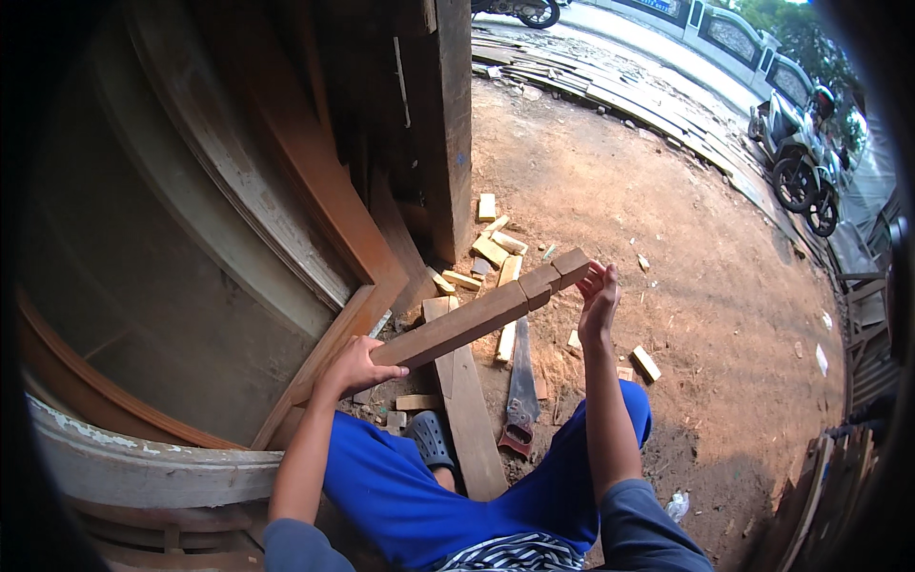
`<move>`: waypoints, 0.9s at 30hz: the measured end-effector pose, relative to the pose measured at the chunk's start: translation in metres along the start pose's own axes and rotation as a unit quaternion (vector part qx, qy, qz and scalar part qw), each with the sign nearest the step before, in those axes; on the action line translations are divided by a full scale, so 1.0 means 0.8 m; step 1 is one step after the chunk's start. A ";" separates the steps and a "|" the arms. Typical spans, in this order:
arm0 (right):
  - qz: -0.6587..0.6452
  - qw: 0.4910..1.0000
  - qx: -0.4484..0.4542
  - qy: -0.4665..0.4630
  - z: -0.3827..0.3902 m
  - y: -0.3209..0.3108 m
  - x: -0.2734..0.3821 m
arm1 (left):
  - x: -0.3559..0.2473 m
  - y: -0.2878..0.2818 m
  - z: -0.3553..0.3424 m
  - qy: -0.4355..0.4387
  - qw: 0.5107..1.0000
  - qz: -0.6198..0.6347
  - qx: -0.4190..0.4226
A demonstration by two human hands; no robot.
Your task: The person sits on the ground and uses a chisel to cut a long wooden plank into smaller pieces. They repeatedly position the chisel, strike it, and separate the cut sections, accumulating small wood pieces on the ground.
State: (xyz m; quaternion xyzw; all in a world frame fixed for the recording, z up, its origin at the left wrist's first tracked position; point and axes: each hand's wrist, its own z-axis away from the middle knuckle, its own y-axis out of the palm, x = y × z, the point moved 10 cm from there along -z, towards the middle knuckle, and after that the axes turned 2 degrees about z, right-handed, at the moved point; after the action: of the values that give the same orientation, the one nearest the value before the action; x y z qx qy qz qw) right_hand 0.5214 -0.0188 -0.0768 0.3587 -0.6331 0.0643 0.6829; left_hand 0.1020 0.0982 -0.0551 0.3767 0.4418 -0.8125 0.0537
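Observation:
A long squared wooden beam (pixel 457 322) slants up to the right above my knees. Cross-cuts and a notch mark it near its far right end. My left hand (pixel 355 366) is wrapped round its lower left end, thumb on top. At the upper right end my right hand (pixel 599 297) holds on, fingers bent against the end; some fingertips are hidden behind the wood. Below the beam, a handsaw (pixel 522 386) lies on the ground with its handle toward me. A wooden plank (pixel 474 424) runs under the beam, between my legs.
Several wood offcuts (pixel 490 250) are scattered beyond the beam, beside an upright timber post (pixel 452 133). Wooden frames (pixel 315 191) lean at the left. Motorbikes (pixel 801 157) stand at the far right. Stacked boards (pixel 824 491) are at the lower right.

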 end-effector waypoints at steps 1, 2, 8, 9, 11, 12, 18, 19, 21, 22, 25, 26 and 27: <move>-0.017 1.000 0.010 0.015 0.000 0.002 -0.003 | -0.004 0.000 0.001 0.003 1.000 0.005 -0.003; -0.034 0.999 0.020 0.030 0.001 0.005 -0.007 | -0.010 -0.001 0.001 0.009 1.000 -0.003 -0.006; -0.203 0.968 0.028 0.145 0.022 0.017 -0.053 | -0.030 0.010 0.002 0.043 0.996 -0.076 0.005; -0.179 0.973 0.002 0.147 0.024 0.017 -0.054 | -0.024 0.016 -0.003 0.059 0.993 -0.102 -0.006; -0.131 0.978 -0.054 0.150 0.033 0.019 -0.051 | -0.018 0.021 -0.002 0.078 0.986 -0.145 -0.037; -0.119 0.981 -0.094 0.125 0.025 0.010 -0.039 | -0.028 0.018 -0.004 0.087 0.981 -0.161 -0.067; -0.157 0.983 -0.058 0.078 -0.012 0.073 0.051 | -0.049 0.013 -0.015 0.115 0.971 -0.151 -0.147; -0.133 0.988 -0.031 0.065 -0.019 0.088 0.073 | -0.054 0.016 -0.016 0.106 0.974 -0.141 -0.139; -0.154 0.988 0.014 0.009 -0.010 0.144 0.133 | -0.063 0.019 -0.014 0.084 0.981 -0.120 -0.124; -0.132 0.989 0.069 -0.018 -0.004 0.177 0.164 | -0.067 0.018 -0.016 0.092 0.980 -0.128 -0.122; -0.073 0.969 0.219 -0.094 0.026 0.266 0.202 | -0.059 0.016 -0.017 0.092 0.976 -0.156 -0.118; -0.030 0.961 0.251 -0.114 0.044 0.290 0.210 | -0.054 0.013 -0.019 0.084 0.975 -0.165 -0.121; 0.017 0.950 0.279 -0.136 0.058 0.304 0.217 | -0.054 0.015 -0.024 0.080 0.974 -0.171 -0.121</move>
State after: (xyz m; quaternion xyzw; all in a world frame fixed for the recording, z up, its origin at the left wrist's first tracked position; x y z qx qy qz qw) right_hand 0.3850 0.0694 0.1779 0.5298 -0.6826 0.2003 0.4617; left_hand 0.1487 0.0948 -0.0411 0.3501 0.5976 -0.7172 -0.0768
